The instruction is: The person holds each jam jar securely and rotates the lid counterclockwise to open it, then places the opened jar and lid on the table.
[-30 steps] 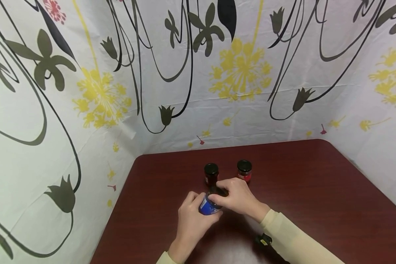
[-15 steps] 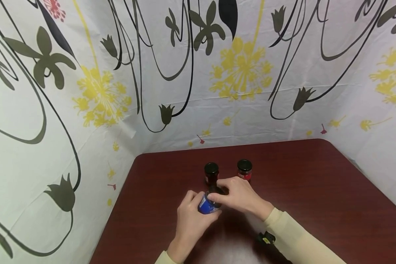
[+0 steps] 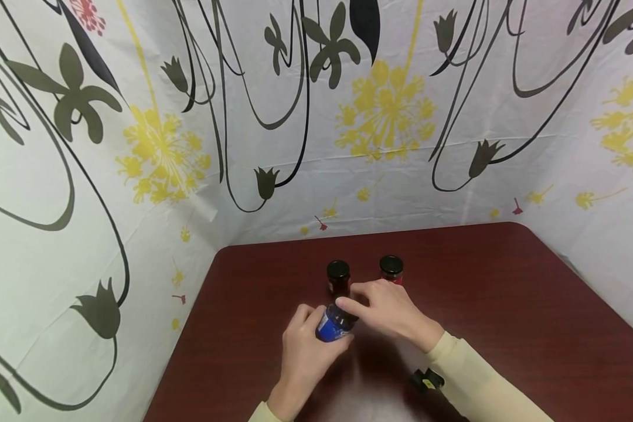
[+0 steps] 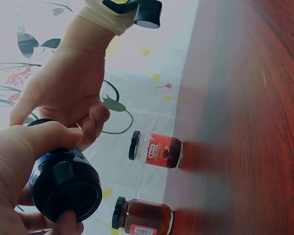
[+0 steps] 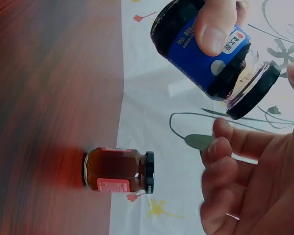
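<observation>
A blue-labelled jar (image 3: 331,329) is held tilted above the table by my left hand (image 3: 305,354). In the left wrist view my left thumb and fingers wrap around this dark jar (image 4: 66,188). The right wrist view shows its black lid (image 5: 255,92) on the glass neck. My right hand (image 3: 389,309) is at the lid end; in the right wrist view its thumb and loosely bent fingers (image 5: 219,147) lie on either side of the lid, apparently without gripping it.
Two black-lidded jars stand upright behind the hands on the dark red table (image 3: 506,293): one at the left (image 3: 339,275), one at the right (image 3: 391,266), partly hidden by my right hand. A small black device (image 3: 427,379) is at my right sleeve. Patterned cloth (image 3: 295,146) hangs around the table.
My right hand has loosened from around the lid and shifted slightly right, uncovering more of the jar's top. My left hand still grips the jar in nearly the same place.
</observation>
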`<state>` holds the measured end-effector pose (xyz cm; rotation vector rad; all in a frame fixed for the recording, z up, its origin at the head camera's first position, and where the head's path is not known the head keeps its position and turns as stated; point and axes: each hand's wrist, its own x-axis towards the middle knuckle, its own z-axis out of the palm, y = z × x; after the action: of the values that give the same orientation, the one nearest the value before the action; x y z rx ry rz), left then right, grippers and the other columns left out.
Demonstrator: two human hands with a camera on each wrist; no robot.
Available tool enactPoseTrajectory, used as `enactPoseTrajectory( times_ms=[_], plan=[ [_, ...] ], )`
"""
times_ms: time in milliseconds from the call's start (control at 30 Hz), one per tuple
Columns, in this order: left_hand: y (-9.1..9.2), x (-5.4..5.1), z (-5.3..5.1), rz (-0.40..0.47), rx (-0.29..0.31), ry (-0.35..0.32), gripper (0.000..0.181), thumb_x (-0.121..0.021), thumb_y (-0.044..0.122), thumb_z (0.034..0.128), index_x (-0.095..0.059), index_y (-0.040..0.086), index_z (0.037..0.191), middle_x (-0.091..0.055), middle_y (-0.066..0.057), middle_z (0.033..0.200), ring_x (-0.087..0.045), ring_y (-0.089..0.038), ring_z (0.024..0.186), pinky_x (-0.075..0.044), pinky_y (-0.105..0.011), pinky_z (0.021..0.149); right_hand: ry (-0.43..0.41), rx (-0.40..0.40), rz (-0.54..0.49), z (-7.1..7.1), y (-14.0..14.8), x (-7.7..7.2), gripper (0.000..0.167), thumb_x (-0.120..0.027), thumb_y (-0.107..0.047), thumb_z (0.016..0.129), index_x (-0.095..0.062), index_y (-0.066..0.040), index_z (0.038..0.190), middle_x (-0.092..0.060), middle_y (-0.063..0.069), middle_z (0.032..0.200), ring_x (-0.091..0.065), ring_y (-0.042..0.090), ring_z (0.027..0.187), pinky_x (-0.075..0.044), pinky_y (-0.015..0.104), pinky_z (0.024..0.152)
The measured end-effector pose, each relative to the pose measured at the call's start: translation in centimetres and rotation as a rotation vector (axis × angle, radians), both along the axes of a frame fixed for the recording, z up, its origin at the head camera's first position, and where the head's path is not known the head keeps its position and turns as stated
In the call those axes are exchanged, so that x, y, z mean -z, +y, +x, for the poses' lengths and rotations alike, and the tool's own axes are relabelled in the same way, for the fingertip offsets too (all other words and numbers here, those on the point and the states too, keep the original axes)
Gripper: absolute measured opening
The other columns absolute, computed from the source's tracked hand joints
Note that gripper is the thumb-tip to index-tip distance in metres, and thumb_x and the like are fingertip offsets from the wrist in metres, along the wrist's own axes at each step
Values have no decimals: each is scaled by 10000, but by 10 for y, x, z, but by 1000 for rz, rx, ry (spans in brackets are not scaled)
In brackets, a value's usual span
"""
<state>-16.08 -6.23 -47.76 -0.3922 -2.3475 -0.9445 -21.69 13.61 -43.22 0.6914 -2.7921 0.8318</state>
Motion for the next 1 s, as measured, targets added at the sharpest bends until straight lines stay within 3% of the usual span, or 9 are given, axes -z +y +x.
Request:
enactPoseTrajectory(
  times_ms=[267,500,667,1000],
  plan=[
    [1,1,1,-23,-4,4,589,-936,443,656,-710,156,1117,-499,58,932,-533,-83,756,-552,-308,650,-37,67,-6,8,-6,-5,590,-412,-813,887,-554,-300,633,-455,-110,515,-474,80,483,-360,312,491],
    [3,-1,2,-45,-19,23,619,-951,423,637,-709,138,1130,-494,50,932,-519,-76,770,-554,-305,659,-20,130,-8,14,-11,-8,639,-409,-842,860,-534,-269,608,-388,-88,500,-426,103,461,-303,314,455],
    [4,-2,4,-54,-32,17,647,-962,426,618,-710,137,1140,-488,50,933,-514,-68,776,-550,-297,664,16,135,-4,15,-13,-6,670,-427,-850,845,-485,-237,580,-334,-91,498,-377,107,448,-251,304,440],
    [2,-3,6,-47,-14,-3,603,-950,419,641,-710,141,1119,-476,55,927,-514,-77,761,-549,-299,648,7,108,-31,14,-12,-2,653,-463,-838,841,-470,-234,593,-310,-101,512,-371,102,443,-249,287,442]
  ],
)
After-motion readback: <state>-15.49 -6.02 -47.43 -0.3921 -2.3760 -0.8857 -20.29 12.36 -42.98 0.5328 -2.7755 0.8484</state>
